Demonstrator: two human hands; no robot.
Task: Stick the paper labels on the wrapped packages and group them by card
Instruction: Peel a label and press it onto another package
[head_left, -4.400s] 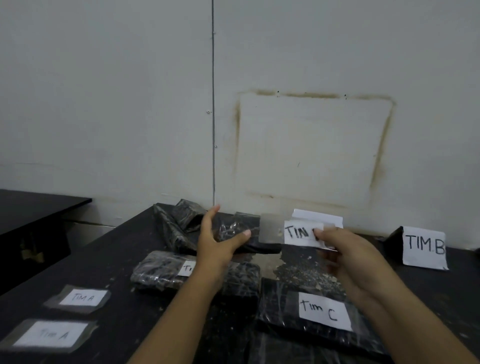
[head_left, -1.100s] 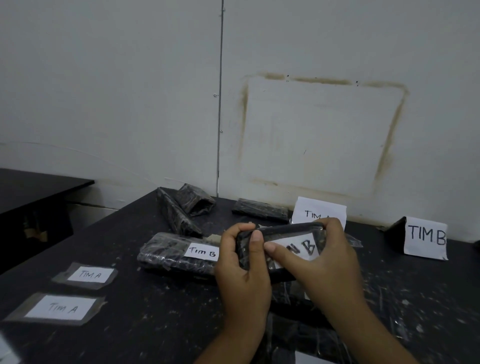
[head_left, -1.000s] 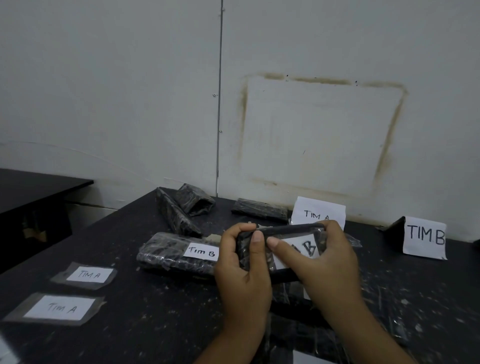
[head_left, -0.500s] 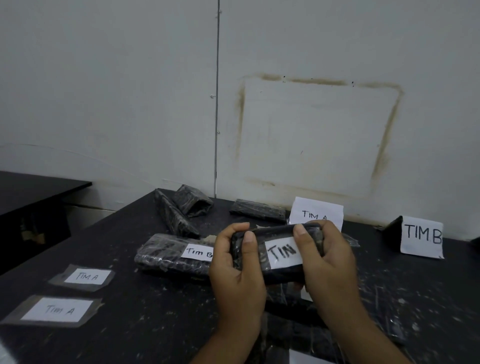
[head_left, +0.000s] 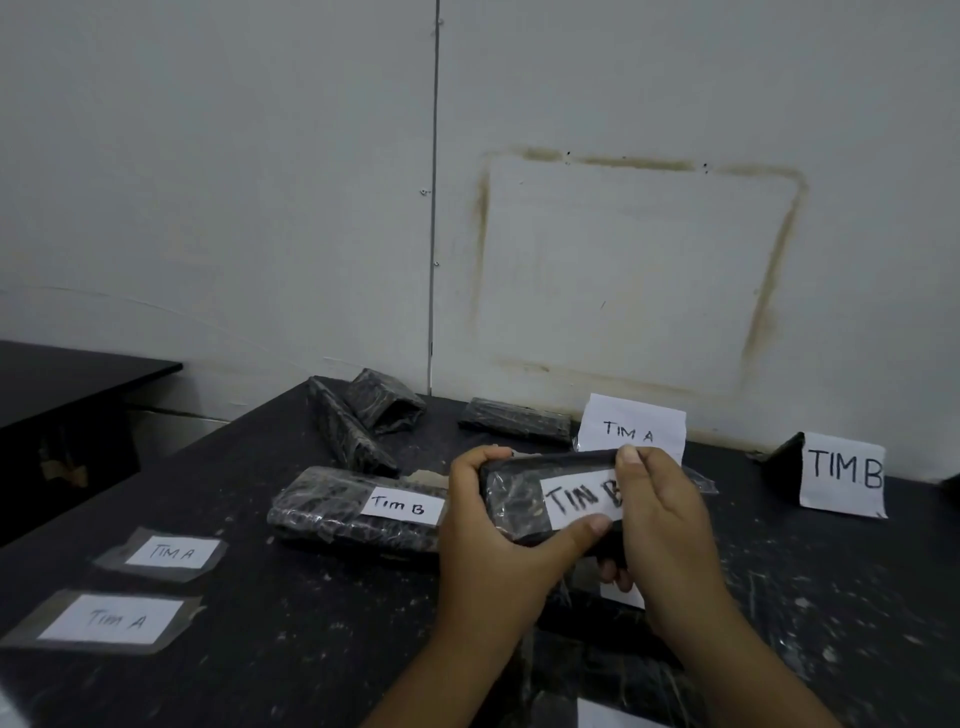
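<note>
One wrapped package (head_left: 511, 499), centre of frame, gripped at both ends
Round its left end, left hand (head_left: 493, 540) fingers (head_left: 470, 460) curled, thumb on the "TIM B" label (head_left: 576, 499); right hand (head_left: 660, 525) clasping the right end; above the surface (head_left: 291, 649).

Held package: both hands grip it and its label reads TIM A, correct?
No: the head view shows the label on the held package reading TIM B, not TIM A. Left hand and right hand both grip it.
</note>
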